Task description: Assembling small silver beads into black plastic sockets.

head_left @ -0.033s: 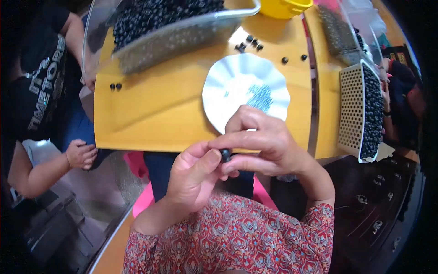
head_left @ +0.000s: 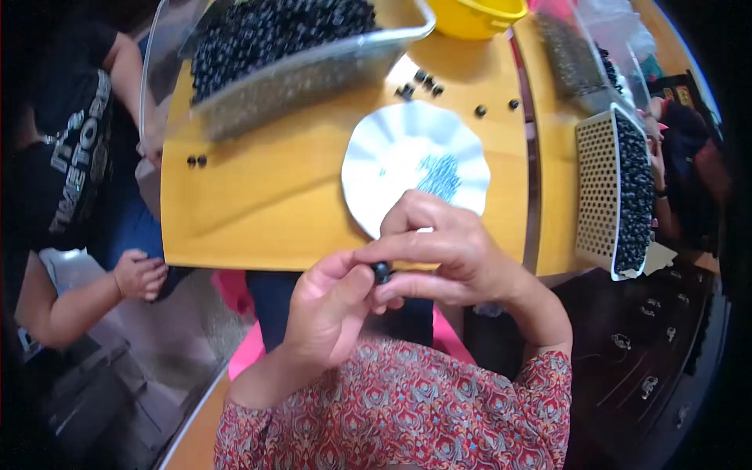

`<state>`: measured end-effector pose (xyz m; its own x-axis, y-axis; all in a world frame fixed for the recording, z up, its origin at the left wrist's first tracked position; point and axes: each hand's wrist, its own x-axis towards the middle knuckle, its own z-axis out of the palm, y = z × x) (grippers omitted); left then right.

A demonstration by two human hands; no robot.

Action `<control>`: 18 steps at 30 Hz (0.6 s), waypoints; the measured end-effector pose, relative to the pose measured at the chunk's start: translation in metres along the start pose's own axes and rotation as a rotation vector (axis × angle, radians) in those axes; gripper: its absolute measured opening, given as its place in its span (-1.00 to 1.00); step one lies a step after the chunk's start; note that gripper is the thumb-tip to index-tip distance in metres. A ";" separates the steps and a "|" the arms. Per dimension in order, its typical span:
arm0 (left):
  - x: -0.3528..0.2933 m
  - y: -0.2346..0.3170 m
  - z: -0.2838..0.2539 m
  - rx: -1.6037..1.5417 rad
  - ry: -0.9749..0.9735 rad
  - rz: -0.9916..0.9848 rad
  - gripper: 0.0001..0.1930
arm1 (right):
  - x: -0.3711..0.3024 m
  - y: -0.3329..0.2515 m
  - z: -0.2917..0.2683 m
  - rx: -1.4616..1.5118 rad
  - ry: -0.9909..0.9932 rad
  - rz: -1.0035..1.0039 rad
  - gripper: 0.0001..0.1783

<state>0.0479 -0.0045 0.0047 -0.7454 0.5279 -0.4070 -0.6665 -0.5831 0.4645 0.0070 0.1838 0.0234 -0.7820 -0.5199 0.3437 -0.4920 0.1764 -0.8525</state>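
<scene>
Over my lap, just off the table's near edge, my left hand [head_left: 325,305] and my right hand [head_left: 450,247] meet around one small round black piece [head_left: 381,272]. Left thumb and fingers pinch it from one side, while the right thumb and forefinger close on its other side. Fingertips hide part of it, and its exact kind is unclear. Beyond my right hand lies a white plate with a wavy rim [head_left: 364,153]. A heap of thin, small bluish-silver pieces [head_left: 440,177] rests on it, partly behind my knuckles.
A clear plastic bin [head_left: 313,74] full of black pieces stands at the far left. Several loose black pieces [head_left: 423,81] lie behind the plate, near a yellow bowl [head_left: 474,17]. Rightward is a white perforated basket [head_left: 597,196] of black pieces. A co-worker's hand [head_left: 141,276] is at left.
The whole view has shifted slightly, so the table and plate sit a little lower in the picture. Both hands keep their hold on the black piece.
</scene>
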 end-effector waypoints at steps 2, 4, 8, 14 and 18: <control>0.002 -0.002 -0.003 0.076 -0.026 0.067 -0.68 | -0.002 0.001 -0.005 0.016 0.004 0.012 -0.61; 0.002 -0.001 -0.003 0.305 0.076 0.236 -0.65 | -0.005 0.004 -0.013 0.037 0.057 0.040 -0.62; 0.009 0.009 -0.035 0.855 0.290 0.497 -0.80 | -0.005 0.005 -0.047 -0.031 0.111 0.278 -0.64; 0.027 0.015 -0.074 1.392 0.368 0.789 -0.85 | 0.006 0.051 -0.116 0.003 0.329 0.597 -0.65; 0.034 0.016 -0.085 1.593 0.274 0.918 -0.80 | 0.040 0.085 -0.177 -0.177 0.422 0.465 -0.64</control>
<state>0.0114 -0.0486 -0.0680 -0.9116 0.2259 0.3434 0.4103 0.5501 0.7273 -0.1338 0.3255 0.0344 -0.9939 0.0107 0.1102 -0.0931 0.4574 -0.8844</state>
